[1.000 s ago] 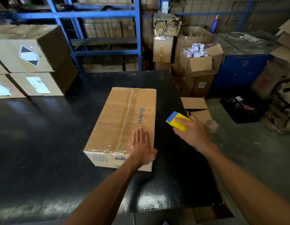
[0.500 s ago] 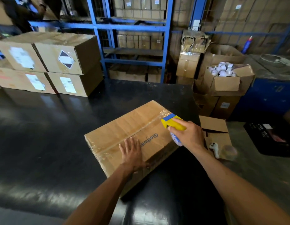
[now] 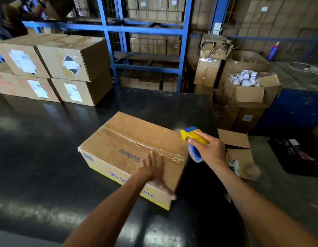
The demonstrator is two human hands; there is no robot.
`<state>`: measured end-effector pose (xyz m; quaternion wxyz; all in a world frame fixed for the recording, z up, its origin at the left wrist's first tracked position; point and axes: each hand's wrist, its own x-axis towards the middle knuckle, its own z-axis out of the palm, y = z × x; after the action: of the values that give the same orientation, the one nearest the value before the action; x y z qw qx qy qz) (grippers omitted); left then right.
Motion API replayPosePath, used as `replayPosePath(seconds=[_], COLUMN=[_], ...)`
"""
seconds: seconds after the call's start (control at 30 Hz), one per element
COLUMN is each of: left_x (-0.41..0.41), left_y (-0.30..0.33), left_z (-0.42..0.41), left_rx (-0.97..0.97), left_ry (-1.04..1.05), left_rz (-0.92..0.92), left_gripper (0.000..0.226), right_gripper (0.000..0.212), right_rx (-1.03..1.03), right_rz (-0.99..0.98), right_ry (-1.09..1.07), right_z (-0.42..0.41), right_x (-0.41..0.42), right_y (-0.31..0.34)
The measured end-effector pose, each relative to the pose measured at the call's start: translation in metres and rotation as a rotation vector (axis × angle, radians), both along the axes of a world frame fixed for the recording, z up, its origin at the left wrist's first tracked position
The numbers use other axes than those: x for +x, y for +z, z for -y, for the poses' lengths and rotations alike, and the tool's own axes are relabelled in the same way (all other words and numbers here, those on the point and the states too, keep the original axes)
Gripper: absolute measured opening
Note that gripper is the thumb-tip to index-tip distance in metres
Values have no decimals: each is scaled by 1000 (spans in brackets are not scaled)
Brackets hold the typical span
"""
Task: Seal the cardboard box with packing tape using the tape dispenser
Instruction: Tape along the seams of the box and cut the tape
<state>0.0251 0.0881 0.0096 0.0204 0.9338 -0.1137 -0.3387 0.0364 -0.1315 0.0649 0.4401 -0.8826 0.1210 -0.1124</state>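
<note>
Left hand (image 3: 153, 168) lies flat and open, fingers spread, on the near right part of the cardboard box (image 3: 129, 148), which sits askew on the black table (image 3: 47, 157) with clear tape along its top seam. Right hand (image 3: 210, 150) is clenched around the yellow-and-blue tape dispenser (image 3: 194, 138), held at the box's right end. Beyond, labelled cartons (image 3: 65, 68) are stacked before blue shelving (image 3: 147, 31).
</note>
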Motion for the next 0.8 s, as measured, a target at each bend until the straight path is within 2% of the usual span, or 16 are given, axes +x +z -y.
replayPosePath(seconds=[0.13,0.27,0.4,0.53,0.6,0.8], left_x=[-10,-13,-4,7,9,-10], left_y=[-1,-21,-19,-19,-19,-39], left_z=[50,64,36,-41,-70,-87], left_rx=[-142,-55,-73,-21,11,-77], left_ry=[184,237,73,-249,-344,-353], left_rz=[39,169,130,209,230,432], left_gripper=[159,144,138,138,133,105], right_gripper=[48,46,44,46,49,43], right_rx=[17,91,134,192,212,215], right_rz=[1,-12,-42,-54,-51,-33], right_ry=[-19,-52,-38,7,27,78], right_z=[1,2,3,-3,-10,-37], right_x=[0,-2,-4,-1,-1,-9], right_y=[4,3,-1,-7,-10,-10])
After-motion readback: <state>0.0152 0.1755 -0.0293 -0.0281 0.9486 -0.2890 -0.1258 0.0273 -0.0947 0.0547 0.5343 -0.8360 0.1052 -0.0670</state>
